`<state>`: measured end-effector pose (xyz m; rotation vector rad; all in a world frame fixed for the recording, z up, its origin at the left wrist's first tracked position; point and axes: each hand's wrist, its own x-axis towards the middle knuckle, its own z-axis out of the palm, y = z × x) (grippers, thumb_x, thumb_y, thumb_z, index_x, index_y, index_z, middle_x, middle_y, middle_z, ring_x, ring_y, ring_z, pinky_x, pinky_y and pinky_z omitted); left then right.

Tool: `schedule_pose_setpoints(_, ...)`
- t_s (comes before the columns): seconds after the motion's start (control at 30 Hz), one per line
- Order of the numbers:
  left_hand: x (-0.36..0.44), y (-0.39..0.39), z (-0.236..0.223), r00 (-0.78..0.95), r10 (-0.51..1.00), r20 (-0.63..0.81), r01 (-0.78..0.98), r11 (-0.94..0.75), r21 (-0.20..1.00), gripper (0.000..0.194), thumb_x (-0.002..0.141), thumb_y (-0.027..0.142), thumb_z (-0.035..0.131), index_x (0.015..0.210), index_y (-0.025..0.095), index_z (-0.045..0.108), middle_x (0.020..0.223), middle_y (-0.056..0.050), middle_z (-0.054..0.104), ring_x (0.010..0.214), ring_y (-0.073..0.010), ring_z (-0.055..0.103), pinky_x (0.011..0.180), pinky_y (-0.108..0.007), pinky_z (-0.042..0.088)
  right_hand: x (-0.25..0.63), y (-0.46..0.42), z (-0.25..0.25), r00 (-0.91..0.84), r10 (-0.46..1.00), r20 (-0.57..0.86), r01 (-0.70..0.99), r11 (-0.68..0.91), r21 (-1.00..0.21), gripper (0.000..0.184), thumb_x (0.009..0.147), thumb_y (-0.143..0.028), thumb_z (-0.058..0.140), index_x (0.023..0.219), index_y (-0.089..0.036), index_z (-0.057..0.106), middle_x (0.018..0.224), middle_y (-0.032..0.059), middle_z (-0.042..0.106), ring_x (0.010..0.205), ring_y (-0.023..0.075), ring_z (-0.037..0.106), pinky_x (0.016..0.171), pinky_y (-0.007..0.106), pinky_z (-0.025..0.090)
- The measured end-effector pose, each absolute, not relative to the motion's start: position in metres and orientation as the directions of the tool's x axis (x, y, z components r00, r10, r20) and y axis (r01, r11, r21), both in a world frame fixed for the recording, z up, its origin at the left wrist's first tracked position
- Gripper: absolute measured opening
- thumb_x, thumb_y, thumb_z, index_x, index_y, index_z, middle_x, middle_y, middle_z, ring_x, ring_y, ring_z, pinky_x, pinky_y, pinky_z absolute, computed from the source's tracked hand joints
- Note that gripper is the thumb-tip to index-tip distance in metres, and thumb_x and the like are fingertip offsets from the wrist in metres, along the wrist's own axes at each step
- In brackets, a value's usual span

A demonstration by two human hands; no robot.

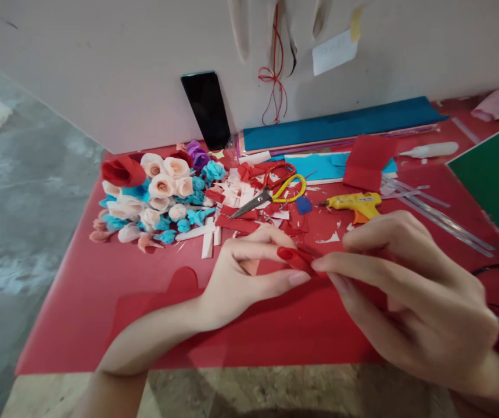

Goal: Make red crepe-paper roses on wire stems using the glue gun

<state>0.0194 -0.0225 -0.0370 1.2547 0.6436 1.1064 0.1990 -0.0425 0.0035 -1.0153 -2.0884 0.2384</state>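
My left hand pinches one end of a small rolled piece of red paper between thumb and forefinger. My right hand pinches the other end of the same red piece, fingers curled around it. A longer strip of the red paper trails down and left under my left wrist. Both hands hover low over the red table cover, near its front edge.
A heap of paper roses in white, blue, red and purple lies at the back left. Scissors, a yellow glue gun and paper scraps sit behind my hands. Blue and red sheets, a phone against the wall, a green board at right.
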Motion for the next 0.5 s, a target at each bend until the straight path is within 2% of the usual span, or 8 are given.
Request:
schedule_pose_setpoints(0.13,0.019,-0.0234,-0.0362,0.389,0.914,0.116,-0.334,0.023,0.942,0.021,0.07,0.01,0.074,0.075,0.031,0.074,0.081,0.003,0.062,0.077,-0.0082,0.056,0.072,-0.021,0.047,0.1986,-0.0406,0.0022,-0.384,0.684,0.62,0.568,0.705,-0.425,0.017,0.074,-0.001,0.057,0.082,-0.015,0.062,0.079,0.0044,0.053,0.067,0.0141,0.045,0.061,0.034,0.038)
schedule_pose_setpoints(0.27,0.0196,-0.0235,-0.0347,0.377,0.922,0.086,-0.292,0.03,0.956,0.012,0.067,0.012,0.076,0.069,0.024,0.074,0.077,0.001,0.06,0.074,-0.0093,0.056,0.07,-0.022,0.047,0.1983,-0.0392,0.0013,-0.386,0.681,0.622,0.581,0.703,-0.41,0.017,0.072,0.001,0.058,0.081,-0.012,0.064,0.078,0.0064,0.054,0.068,0.0149,0.045,0.061,0.035,0.037)
schedule_pose_setpoints(0.5,0.0222,-0.0215,-0.035,0.344,0.933,0.103,-0.312,0.011,0.95,0.012,0.067,0.011,0.075,0.069,0.023,0.074,0.072,0.001,0.06,0.072,-0.0093,0.056,0.068,-0.021,0.047,0.1966,-0.0399,0.0041,-0.319,0.719,0.618,0.554,0.67,-0.494,0.017,0.073,0.002,0.059,0.081,-0.01,0.067,0.072,0.0056,0.056,0.066,0.0128,0.047,0.06,0.031,0.04)
